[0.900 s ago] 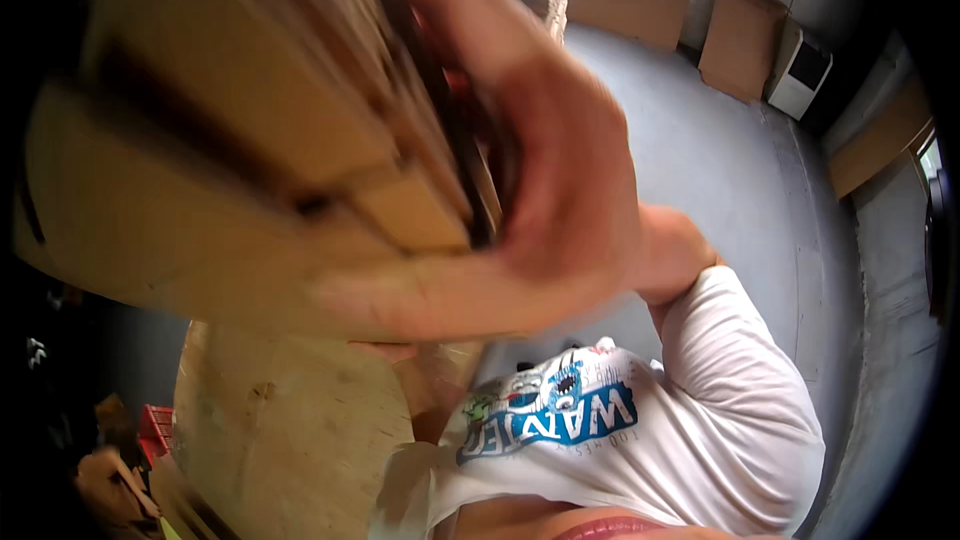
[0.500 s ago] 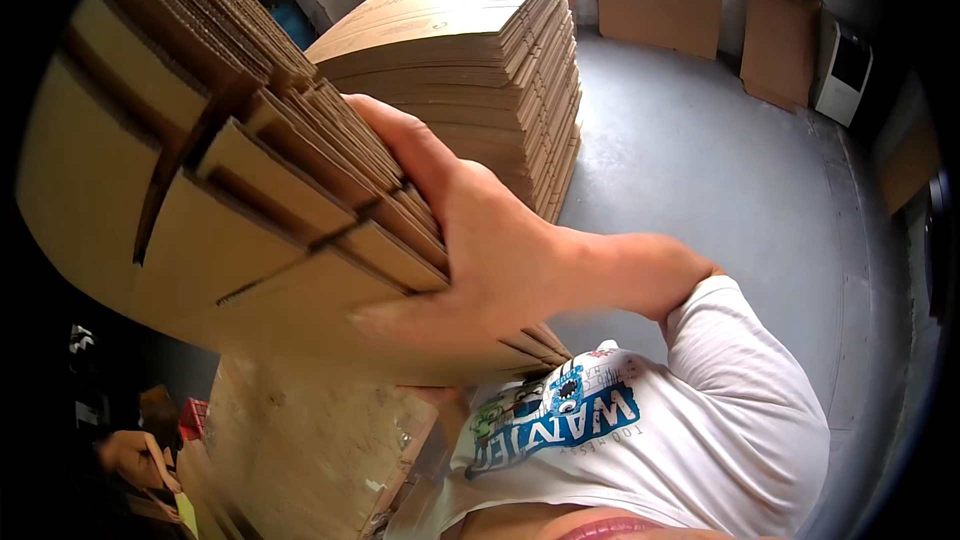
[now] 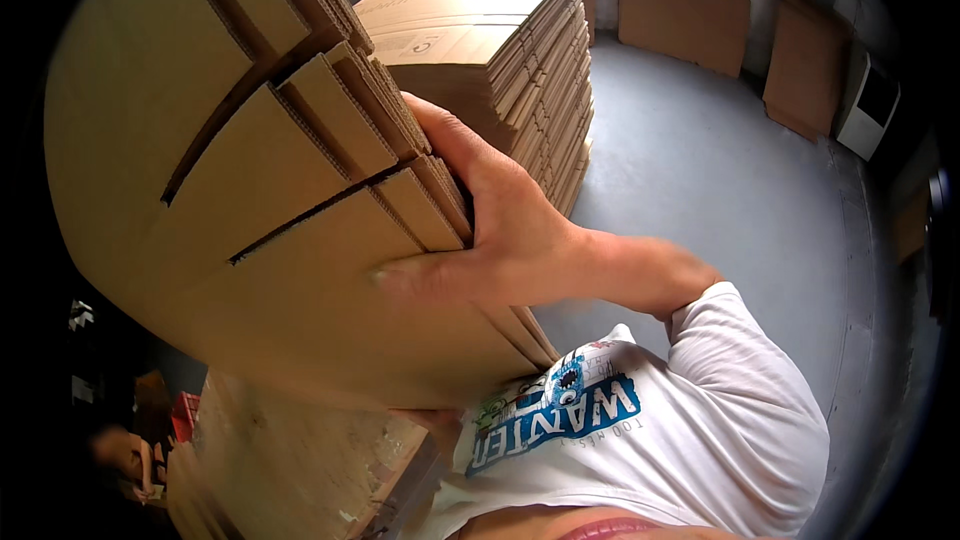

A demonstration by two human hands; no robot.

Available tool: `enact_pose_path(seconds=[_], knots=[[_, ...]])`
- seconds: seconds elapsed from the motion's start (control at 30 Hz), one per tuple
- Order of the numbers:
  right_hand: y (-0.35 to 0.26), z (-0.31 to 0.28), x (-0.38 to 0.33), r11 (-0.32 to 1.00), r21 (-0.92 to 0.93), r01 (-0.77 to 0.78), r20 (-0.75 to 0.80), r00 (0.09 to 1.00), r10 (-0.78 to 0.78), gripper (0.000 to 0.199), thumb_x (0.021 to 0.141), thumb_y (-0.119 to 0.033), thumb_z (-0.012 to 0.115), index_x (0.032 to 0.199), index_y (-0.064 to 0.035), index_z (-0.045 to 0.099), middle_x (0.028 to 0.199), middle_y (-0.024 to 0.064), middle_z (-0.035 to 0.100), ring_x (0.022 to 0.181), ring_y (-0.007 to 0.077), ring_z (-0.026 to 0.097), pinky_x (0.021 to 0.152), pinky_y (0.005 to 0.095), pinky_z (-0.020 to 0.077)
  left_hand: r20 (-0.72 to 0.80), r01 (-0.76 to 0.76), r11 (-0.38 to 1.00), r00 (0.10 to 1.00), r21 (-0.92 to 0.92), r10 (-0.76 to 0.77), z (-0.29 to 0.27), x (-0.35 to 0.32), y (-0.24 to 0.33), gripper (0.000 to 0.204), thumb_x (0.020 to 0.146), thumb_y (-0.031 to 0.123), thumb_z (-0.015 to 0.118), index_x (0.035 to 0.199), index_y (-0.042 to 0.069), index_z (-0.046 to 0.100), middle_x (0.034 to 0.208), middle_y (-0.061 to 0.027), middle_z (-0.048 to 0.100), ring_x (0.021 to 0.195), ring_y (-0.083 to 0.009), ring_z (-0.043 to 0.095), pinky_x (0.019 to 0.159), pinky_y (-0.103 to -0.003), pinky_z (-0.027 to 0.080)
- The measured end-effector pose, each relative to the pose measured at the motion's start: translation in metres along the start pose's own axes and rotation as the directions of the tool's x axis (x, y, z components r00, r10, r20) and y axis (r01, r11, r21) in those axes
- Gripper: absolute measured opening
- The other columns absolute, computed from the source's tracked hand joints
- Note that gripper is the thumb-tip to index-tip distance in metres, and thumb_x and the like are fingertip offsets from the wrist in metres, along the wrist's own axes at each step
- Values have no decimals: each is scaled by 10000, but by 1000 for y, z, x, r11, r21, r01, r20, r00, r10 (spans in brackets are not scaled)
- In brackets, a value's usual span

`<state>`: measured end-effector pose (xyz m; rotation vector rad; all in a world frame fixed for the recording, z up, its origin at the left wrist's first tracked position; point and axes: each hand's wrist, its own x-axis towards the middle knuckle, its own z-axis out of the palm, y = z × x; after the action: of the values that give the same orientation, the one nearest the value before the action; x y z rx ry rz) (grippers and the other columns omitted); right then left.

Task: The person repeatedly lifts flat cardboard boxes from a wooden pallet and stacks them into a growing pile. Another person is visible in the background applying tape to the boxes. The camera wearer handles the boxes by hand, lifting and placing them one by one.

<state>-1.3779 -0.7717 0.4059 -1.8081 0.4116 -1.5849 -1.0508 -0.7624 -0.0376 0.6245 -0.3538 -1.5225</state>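
A thick bundle of flattened cardboard boxes [image 3: 290, 310] fills the left and middle of the view, tilted, with slots and flap ends along its upper right side. My right hand [image 3: 510, 225] clasps that edge, its thumb lying on the near face and the other fingers reaching round behind, mostly hidden. Under the bundle's lower edge, by my shirt, a small patch of skin [image 3: 435, 422] shows, apparently of my left arm or hand; its fingers are hidden behind the cardboard.
A tall stack of flat cardboard [image 3: 540, 80] stands just beyond the bundle. Below lies a worn board-like surface [image 3: 300, 450]. Cardboard sheets [image 3: 685, 20] and a white appliance [image 3: 868, 105] stand along the far wall. At lower left, another person's arm [image 3: 147, 465] shows dimly.
The bundle has swung round so its broad face turns more toward me, and my right hand has shifted slightly right with it. The background has slid a little to the right.
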Motion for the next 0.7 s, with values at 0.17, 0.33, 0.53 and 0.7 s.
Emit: enact_pose_path(seconds=[0.17, 0.33, 0.53, 0.7], knots=[[20, -57, 2, 985, -107, 133, -50, 989, -139, 933, 697, -119, 772, 1406, 38, 187, 1283, 154, 461, 1184, 194, 437, 993, 315, 359, 31, -68, 997, 997, 28, 67, 30, 25, -6, 853, 824, 747, 275, 1433, 152, 235, 1460, -72, 275, 1302, -306, 313, 1036, -499, 337], [39, -126, -2, 979, 185, 84, -184, 982, -49, 924, 687, -93, 777, 1403, 27, 206, 1264, 123, 480, 1168, 175, 446, 975, 306, 372, 136, -176, 980, 977, 94, 163, 85, 45, 18, 865, 816, 759, 269, 1437, 159, 226, 1465, -69, 264, 1310, -305, 303, 1039, -503, 333], [79, -233, -29, 855, 474, 210, -384, 923, -14, 797, 710, -56, 741, 1362, -10, 285, 1197, 81, 510, 1104, 142, 479, 924, 302, 404, 351, -368, 891, 898, 266, 266, 211, 39, 69, 880, 807, 774, 261, 1443, 167, 214, 1472, -66, 252, 1319, -305, 290, 1043, -508, 328], [114, -302, -14, 768, 533, 355, -556, 831, 1, 493, 774, -105, 653, 1202, -21, 424, 1027, 49, 568, 905, 107, 547, 747, 246, 441, 235, -500, 706, 864, 502, 445, 354, 37, 91, 925, 763, 806, 318, 1426, 164, 265, 1452, -62, 285, 1281, -305, 356, 980, -506, 407]])
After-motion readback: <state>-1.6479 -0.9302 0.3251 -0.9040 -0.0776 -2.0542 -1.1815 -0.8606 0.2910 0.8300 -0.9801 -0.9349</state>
